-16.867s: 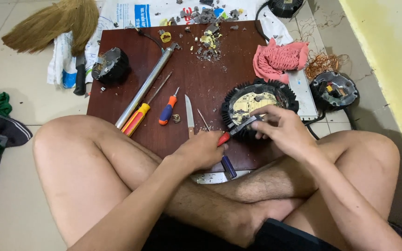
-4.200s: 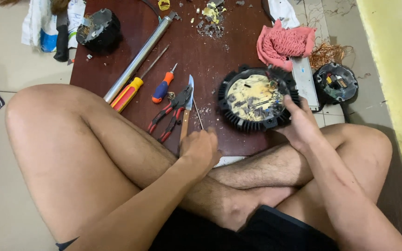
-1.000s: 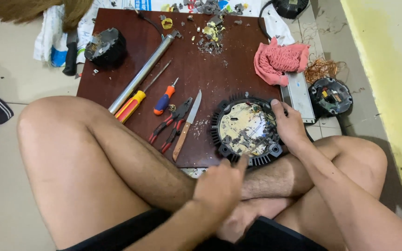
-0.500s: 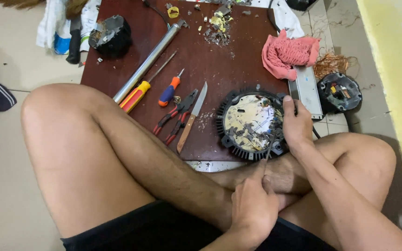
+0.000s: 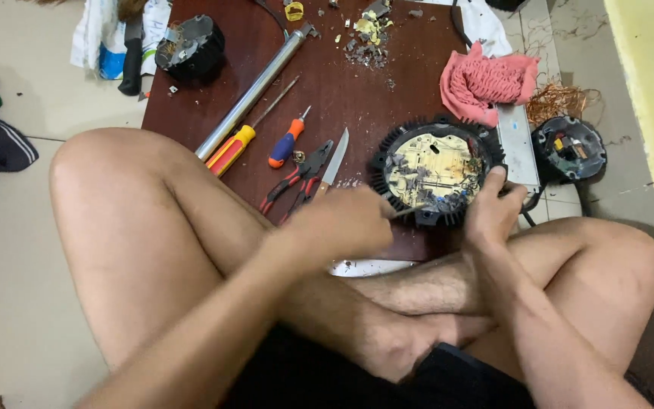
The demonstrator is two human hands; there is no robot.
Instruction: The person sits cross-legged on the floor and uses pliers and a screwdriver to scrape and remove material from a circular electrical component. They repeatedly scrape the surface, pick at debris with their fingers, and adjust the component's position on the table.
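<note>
A thin metal tool (image 5: pixel 409 213) is held in the closed left hand (image 5: pixel 342 226), its long axis pointed right at the round black housing (image 5: pixel 437 170) on the surface (image 5: pixel 357 91). The housing's right rim is gripped by the right hand (image 5: pixel 493 216). Pliers (image 5: pixel 297 178) and a knife (image 5: pixel 334 159) lie just left, clear of the tool

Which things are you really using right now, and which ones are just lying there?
In use:
round black part, steadied by right hand
thin tool in left hand

Lying about:
knife
pliers
two screwdrivers
metal pipe
pink cloth
</note>
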